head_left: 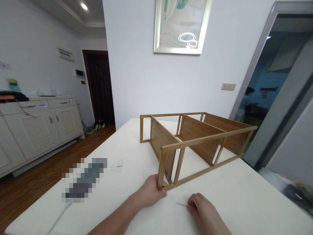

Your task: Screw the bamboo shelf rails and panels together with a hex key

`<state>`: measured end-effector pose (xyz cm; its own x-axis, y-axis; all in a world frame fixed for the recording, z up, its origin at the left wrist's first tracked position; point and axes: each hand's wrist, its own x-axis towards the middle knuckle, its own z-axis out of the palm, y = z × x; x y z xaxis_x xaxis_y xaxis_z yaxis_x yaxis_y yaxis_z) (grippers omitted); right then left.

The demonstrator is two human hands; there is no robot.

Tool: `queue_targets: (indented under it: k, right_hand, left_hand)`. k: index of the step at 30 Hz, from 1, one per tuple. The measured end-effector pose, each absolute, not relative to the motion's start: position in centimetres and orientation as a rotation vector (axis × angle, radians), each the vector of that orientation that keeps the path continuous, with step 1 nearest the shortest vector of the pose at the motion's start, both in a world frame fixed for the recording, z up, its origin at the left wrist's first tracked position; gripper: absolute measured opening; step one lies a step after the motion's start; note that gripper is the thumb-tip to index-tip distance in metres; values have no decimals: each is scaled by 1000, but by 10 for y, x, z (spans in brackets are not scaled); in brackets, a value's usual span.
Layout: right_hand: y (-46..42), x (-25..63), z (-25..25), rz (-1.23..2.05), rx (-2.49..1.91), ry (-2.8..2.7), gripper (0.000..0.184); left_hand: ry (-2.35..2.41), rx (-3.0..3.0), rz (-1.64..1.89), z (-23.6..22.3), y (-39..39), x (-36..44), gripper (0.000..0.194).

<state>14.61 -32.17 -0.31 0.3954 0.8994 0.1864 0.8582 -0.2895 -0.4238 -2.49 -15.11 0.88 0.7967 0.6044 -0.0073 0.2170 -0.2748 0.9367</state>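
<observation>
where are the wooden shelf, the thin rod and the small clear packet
Wooden shelf (197, 130): head view, on its middle panel.
Thin rod (181, 204): head view, on the length sticking out from the right hand (204, 209).
Small clear packet (116, 167): head view, near its middle.

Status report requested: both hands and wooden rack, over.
Left hand gripping rack at near corner. Right hand holding thin rod. Rack lying on table. Small packet lies apart.

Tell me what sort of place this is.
Probably a room in a home: a framed picture hangs on the wall, a white cabinet has louvered doors, and shoes lie by a dark door.
</observation>
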Motion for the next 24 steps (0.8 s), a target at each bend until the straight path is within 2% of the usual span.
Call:
queue_targets:
  k: [4, 10, 12, 15, 17, 19, 21, 24]
  right_hand:
    - [-320, 152, 15, 336, -2148, -1412, 10]
    - [-321, 164, 52, 497, -1729, -1156, 26]
    - [-322, 169, 70, 489, -1676, -1122, 27]
    - [-321, 177, 95, 517, -1642, -1125, 29]
    - [-317, 183, 106, 553, -1603, -1141, 31]
    - [-311, 187, 113, 534, -1547, -1154, 39]
    - [-303, 188, 118, 486, -1495, -1165, 50]
    - [-291, 181, 133, 459, -1405, -1236, 54]
  left_hand:
    - [573, 1866, 377, 12, -144, -31, 7]
    - [606, 1897, 341, 8, -121, -42, 16]
    - [640, 1900, 332, 8, -114, -47, 22]
    - [732, 1863, 401, 18, -111, -55, 44]
    - [811, 1894, 564, 37, -116, -60, 59]
    - [903, 1994, 861, 63, -127, -64, 64]
    - [979, 2107, 1283, 92, -142, -63, 59]
    - [871, 2388, 1744, 131, -162, -48, 45]
